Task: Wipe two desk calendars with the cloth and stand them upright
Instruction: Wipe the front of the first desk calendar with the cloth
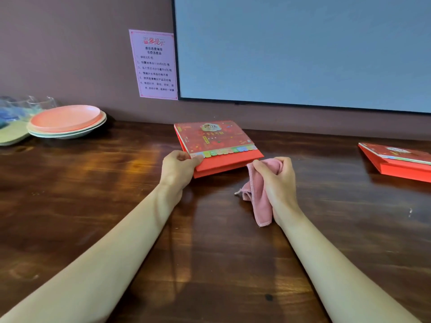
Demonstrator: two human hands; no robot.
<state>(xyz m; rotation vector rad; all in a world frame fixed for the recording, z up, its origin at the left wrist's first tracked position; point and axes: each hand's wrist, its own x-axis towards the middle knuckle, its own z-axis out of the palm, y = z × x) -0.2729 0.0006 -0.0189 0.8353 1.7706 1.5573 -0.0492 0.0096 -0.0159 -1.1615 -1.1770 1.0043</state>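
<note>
Dark wooden table (93,194) fills the view, with a big pale screen (303,50) on the far wall and a pink printed notice (155,65) to its left. Stacked plates (66,121) sit far left. The centre calendar (214,138) lies flat near the wall, and the second calendar (396,159) lies flat too, well apart at the right edge. The left hand (179,169) is pinching the centre calendar's near-left corner. The right hand (277,180) is clenched round the pink cloth (258,199), just beside the near-right corner, with the cloth's tail trailing down.
</note>
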